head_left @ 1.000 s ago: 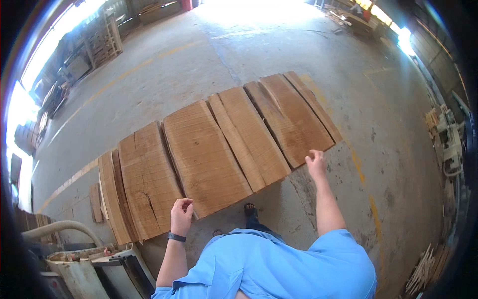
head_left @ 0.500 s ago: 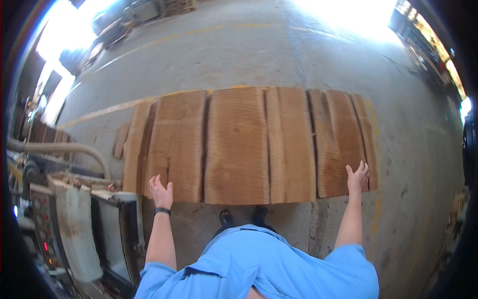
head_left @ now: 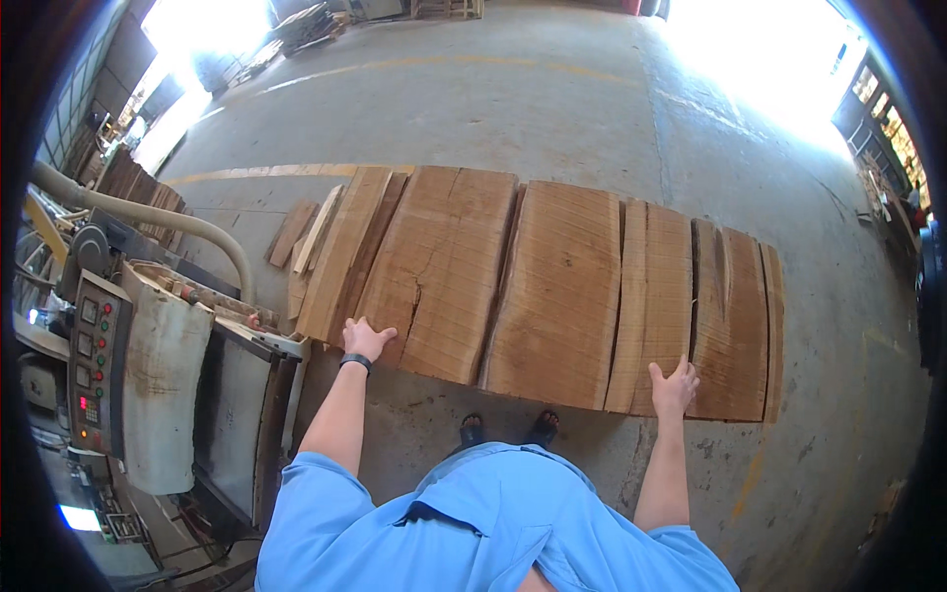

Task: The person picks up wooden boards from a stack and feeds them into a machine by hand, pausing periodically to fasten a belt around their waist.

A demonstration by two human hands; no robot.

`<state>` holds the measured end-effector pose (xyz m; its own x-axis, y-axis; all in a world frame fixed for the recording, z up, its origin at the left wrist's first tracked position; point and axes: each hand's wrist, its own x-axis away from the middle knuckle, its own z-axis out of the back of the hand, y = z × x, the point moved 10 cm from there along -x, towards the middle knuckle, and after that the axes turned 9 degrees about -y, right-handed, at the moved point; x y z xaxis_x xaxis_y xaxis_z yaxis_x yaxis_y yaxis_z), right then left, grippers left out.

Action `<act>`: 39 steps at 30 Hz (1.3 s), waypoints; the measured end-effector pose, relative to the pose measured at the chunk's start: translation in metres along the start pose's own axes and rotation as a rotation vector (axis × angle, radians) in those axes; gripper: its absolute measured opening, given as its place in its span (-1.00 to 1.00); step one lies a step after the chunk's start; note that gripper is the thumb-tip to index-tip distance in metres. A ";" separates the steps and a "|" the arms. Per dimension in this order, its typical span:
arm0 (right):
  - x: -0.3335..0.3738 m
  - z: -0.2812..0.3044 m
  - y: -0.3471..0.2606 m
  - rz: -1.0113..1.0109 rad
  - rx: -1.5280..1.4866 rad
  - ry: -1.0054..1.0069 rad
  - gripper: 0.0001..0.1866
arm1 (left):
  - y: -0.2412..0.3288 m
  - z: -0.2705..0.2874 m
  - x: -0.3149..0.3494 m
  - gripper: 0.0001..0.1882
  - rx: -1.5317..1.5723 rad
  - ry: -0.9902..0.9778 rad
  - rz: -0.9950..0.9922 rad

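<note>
You are spreading the fingers of your left hand [head_left: 369, 339], thumb apart, at the near edge of the wooden boards [head_left: 564, 296], beside the cracked board [head_left: 449, 266]. You are likewise spreading the fingers of your right hand [head_left: 675, 387] along the same edge, toward the row's right end. The boards are lying side by side in front of you. On your left, a machine [head_left: 160, 395] is standing near the row, its control panel [head_left: 96, 365] showing lit indicators; a pale hose [head_left: 163, 210] is curving behind it.
</note>
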<state>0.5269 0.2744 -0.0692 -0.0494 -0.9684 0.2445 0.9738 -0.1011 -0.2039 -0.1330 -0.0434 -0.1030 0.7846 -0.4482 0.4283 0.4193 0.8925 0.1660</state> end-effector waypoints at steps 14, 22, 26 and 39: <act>-0.014 -0.014 0.028 -0.195 -0.199 -0.047 0.07 | -0.014 0.016 0.022 -0.05 0.092 0.035 -0.011; 0.060 -0.040 0.096 -0.177 -0.477 0.392 -0.22 | -0.062 -0.004 0.044 -0.13 0.519 0.192 -0.051; 0.117 -0.075 0.107 -0.576 -0.909 0.472 -0.34 | -0.104 -0.049 0.059 -0.12 0.852 0.236 0.153; 0.081 -0.074 0.087 -0.180 -2.137 -0.012 -0.53 | -0.059 -0.121 0.034 -0.72 2.156 -0.596 0.158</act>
<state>0.5912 0.1703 -0.1374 -0.0794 -0.9210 0.3813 -0.7185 -0.2123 -0.6624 -0.0761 -0.1172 -0.2063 0.3921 -0.6983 0.5989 -0.9114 -0.2065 0.3559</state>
